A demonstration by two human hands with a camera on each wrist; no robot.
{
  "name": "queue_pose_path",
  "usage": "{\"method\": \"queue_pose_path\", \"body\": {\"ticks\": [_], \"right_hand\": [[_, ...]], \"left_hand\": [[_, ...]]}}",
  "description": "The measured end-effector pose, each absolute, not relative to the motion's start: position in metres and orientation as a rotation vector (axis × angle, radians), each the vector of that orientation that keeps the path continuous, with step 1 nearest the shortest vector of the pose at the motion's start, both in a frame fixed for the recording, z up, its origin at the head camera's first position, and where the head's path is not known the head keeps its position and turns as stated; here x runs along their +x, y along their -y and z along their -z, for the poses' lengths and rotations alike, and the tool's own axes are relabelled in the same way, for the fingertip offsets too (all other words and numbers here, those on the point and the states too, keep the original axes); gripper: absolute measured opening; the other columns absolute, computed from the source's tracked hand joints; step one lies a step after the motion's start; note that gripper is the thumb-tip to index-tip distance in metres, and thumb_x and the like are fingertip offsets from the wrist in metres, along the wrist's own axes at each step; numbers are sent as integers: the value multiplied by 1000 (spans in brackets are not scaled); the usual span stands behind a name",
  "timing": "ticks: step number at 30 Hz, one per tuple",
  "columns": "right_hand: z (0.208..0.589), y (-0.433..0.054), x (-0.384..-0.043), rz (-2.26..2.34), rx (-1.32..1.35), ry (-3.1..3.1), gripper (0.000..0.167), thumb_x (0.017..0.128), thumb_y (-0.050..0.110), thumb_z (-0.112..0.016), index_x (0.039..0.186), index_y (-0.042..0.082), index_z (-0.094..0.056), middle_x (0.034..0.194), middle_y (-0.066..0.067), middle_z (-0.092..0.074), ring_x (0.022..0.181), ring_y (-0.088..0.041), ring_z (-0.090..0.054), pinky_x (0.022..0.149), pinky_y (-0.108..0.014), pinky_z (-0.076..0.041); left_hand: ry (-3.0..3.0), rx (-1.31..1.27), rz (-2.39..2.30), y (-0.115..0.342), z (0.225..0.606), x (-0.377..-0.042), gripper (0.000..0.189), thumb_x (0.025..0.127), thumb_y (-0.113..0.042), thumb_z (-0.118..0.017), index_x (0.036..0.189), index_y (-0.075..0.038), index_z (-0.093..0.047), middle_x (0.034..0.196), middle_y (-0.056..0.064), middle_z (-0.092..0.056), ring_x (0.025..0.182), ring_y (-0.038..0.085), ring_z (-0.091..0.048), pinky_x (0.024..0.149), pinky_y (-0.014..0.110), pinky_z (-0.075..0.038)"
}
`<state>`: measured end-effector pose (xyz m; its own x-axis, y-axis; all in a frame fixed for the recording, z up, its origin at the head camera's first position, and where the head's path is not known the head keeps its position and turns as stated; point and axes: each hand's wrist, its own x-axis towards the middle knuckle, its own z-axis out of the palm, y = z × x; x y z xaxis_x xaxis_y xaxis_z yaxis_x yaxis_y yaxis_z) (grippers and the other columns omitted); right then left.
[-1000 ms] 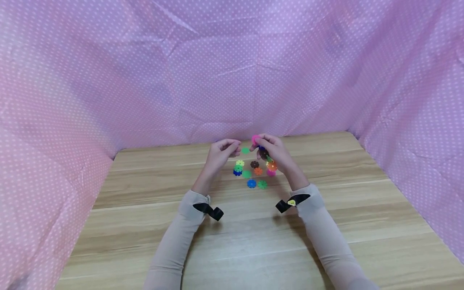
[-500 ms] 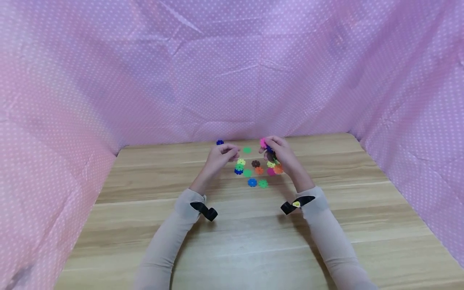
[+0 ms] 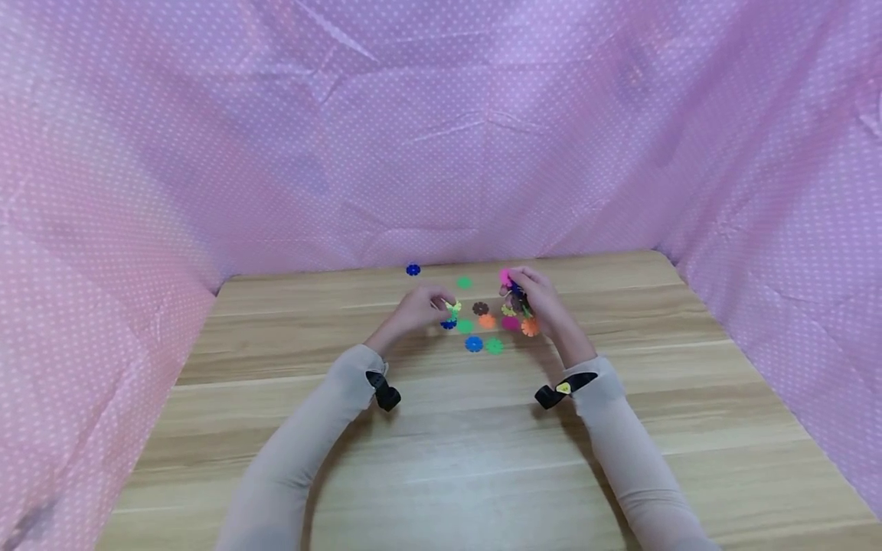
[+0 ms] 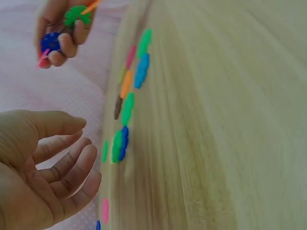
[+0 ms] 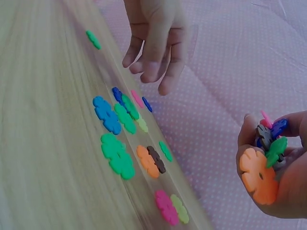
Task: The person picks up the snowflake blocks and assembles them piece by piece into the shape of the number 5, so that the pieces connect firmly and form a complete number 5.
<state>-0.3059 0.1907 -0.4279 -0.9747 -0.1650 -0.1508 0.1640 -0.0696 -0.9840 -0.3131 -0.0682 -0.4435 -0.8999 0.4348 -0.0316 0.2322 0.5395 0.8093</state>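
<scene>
My right hand (image 3: 540, 298) holds a chain of interlocked plastic snowflake discs, raised over the right side of the table. The chain has a pink disc (image 3: 506, 277) at one end, then dark blue, brown and green (image 5: 277, 151) ones, and an orange disc (image 5: 259, 177) at the other. My left hand (image 4: 50, 172), fingers loosely bent and apart, has nothing in its grasp. In the head view its fingertips overlap a yellow disc (image 3: 455, 306), close to a dark blue disc (image 3: 449, 324). Green discs (image 5: 125, 118) lie beside these, partly covering one another.
Other loose discs lie flat on the wooden table (image 3: 441, 459): light blue (image 3: 473, 344), green (image 3: 494, 347), orange (image 3: 487, 321), brown (image 3: 480, 308) and magenta (image 3: 510, 323). A dark blue disc (image 3: 413, 269) rests by the back edge, near the pink dotted cloth (image 3: 441, 153).
My left hand has come down and nearer, onto the yellow and green discs, and its pinched fingers have spread. My right hand has shifted slightly right with the chain of discs.
</scene>
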Motion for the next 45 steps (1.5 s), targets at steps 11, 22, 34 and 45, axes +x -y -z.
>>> {"method": "queue_pose_path", "body": {"ticks": [11, 22, 34, 45], "right_hand": [[424, -197, -305, 2148, -27, -1994, 21, 110, 27, -46, 106, 10, -57, 80, 3, -68, 62, -7, -60, 50, -20, -44], [422, -196, -303, 2100, -64, -2058, 23, 110, 27, -45, 112, 7, -57, 81, 4, -67, 64, -7, -60, 57, -20, -45], [425, -199, -303, 2100, -81, -2067, 27, 109, 28, -48, 114, 5, -60, 81, 4, -68, 63, -7, -61, 56, -24, -46], [425, -197, -303, 2095, -85, -2055, 25, 109, 28, -48, 110, 6, -58, 80, 3, -68, 63, -7, -60, 54, -22, -44]], "left_hand": [[-2625, 753, -886, 43, 444, -319, 27, 89, -9, -76, 116, -8, -76, 114, 9, -73, 104, 22, -65, 90, 34, -56], [-2610, 885, -772, 43, 456, -326, 33, 84, -21, -85, 116, -15, -77, 109, 1, -68, 98, 17, -58, 84, 28, -51], [-2609, 903, -821, 44, 462, -330, 30, 82, -20, -86, 110, -14, -79, 107, 1, -67, 96, 15, -56, 84, 26, -49], [-2633, 896, -792, 42, 463, -330, 24, 82, -18, -87, 102, -18, -75, 105, 2, -59, 97, 16, -56, 86, 29, -50]]}}
